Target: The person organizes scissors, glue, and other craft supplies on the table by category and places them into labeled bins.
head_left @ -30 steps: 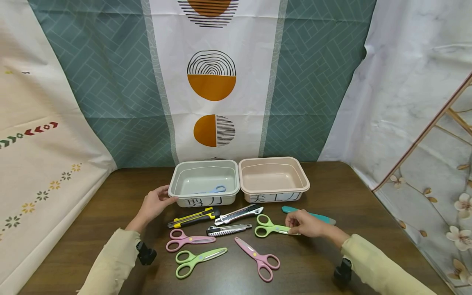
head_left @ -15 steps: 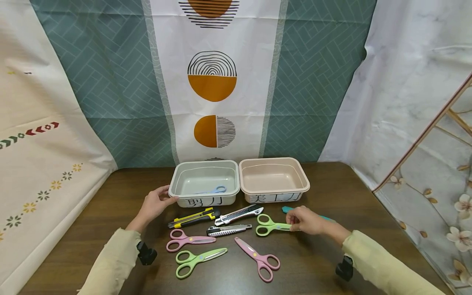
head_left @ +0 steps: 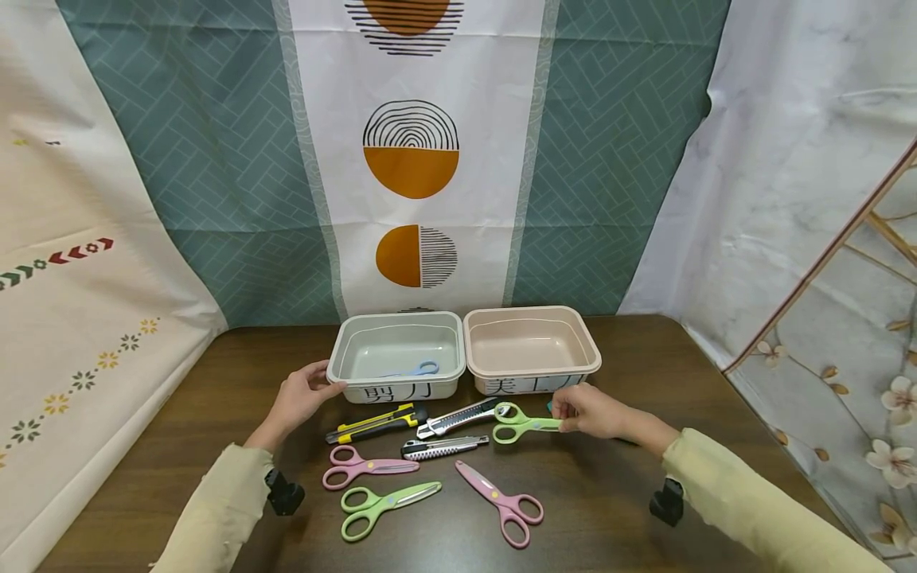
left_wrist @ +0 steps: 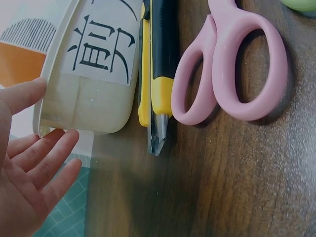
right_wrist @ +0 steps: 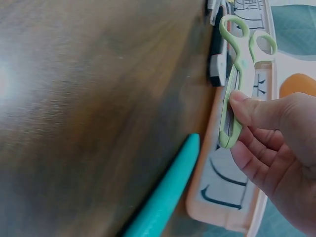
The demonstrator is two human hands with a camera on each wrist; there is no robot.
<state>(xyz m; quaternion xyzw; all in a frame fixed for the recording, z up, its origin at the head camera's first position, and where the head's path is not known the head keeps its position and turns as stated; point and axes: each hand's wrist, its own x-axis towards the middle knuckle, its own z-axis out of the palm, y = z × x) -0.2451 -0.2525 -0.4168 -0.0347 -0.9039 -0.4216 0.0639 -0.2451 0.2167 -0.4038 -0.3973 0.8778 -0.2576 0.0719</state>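
Observation:
My right hand (head_left: 595, 412) pinches a pair of light-green scissors (head_left: 528, 424) by the blades, handles pointing left. In the right wrist view the green scissors (right_wrist: 243, 57) hang above the tabletop, overlapping the peach bin (right_wrist: 200, 207). A teal utility knife (right_wrist: 165, 190) lies below that hand. At the near-left corner of the pale-green plastic bin (head_left: 450, 388), my left hand (head_left: 302, 404) holds the rim; in the left wrist view the thumb (left_wrist: 29, 94) is at the rim and the fingertips are below it. Blue-handled scissors (head_left: 427, 368) lie inside this bin.
The peach bin (head_left: 526, 372) stands right beside the pale-green one. In front lie a yellow-black utility knife (head_left: 380, 423), a white one (head_left: 458, 418) and a smaller one (head_left: 446, 447). Nearer are pink scissors (head_left: 383, 465), green scissors (head_left: 389, 501) and more pink scissors (head_left: 503, 500).
My right hand has lifted the light-green scissors off the table and shifted slightly toward the bins; the scissors now overlap the white utility knife's end. The left hand has stayed put.

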